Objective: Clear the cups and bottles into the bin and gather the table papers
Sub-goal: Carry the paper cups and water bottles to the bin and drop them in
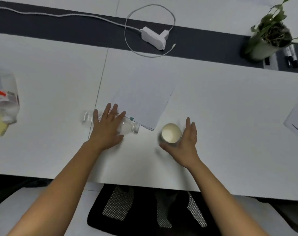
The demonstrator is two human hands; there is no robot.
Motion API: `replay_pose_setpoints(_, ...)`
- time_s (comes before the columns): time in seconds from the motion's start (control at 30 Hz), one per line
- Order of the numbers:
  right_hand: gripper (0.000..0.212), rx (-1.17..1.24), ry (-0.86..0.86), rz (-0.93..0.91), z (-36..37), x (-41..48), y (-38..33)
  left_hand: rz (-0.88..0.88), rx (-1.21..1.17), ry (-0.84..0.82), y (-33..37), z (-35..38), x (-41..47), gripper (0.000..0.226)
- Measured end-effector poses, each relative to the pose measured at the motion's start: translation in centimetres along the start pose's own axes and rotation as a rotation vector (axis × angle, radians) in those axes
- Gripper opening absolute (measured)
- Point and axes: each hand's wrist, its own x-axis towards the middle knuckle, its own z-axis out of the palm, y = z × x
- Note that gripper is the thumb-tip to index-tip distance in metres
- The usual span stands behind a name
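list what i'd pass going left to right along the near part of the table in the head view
bottle with yellow liquid → clear bottle on its side, under the left hand → paper cup → right hand → printed item at the right edge

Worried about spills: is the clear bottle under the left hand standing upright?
No, the clear plastic bottle lies on its side beneath the left hand.
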Motion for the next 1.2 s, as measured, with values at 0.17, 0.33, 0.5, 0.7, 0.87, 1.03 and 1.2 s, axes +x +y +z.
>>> replay_pose_setpoints(0.17,0.086,-0.027,0.079,-0.032,2.2,-0.3,1.5,-0.012,-0.047,0.138,0.1,2.4,0.3,0.088)
replay_pose_setpoints(0.33,0.084,0.149,0.208,0.072,2.1,-1.2,0.9,-0.106,-0.239,0.078,2.9,1.4,-2.5,0.084)
replay_pose_setpoints(0.5,0.083,0.303,0.347,0.027,-1.9,-4.7,-0.8,-0.260,-0.755,0.226,8.0,-4.7,-5.2,0.086)
replay_pose_setpoints(0.7,0.076,0.421,0.677,-0.093,-9.1,-13.1,-0.8,0.024,-0.992,0.266,17.1,-11.2,-8.1,0.090)
replay_pose_setpoints(0.87,0.081,0.587,0.866,-0.153,-13.3,-23.5,4.1,0.269,-1.054,0.290,26.3,-14.5,-13.7,0.087)
replay_pose_setpoints(1.03,0.074,0.711,1.001,-0.154,-15.5,-35.7,13.7,0.399,-1.107,0.271,35.3,-12.8,-23.2,0.085)
replay_pose_setpoints(1.2,0.074,0.859,1.192,-0.035,-16.0,-46.8,24.2,0.447,-1.140,0.109,43.4,-8.7,-32.0,0.068)
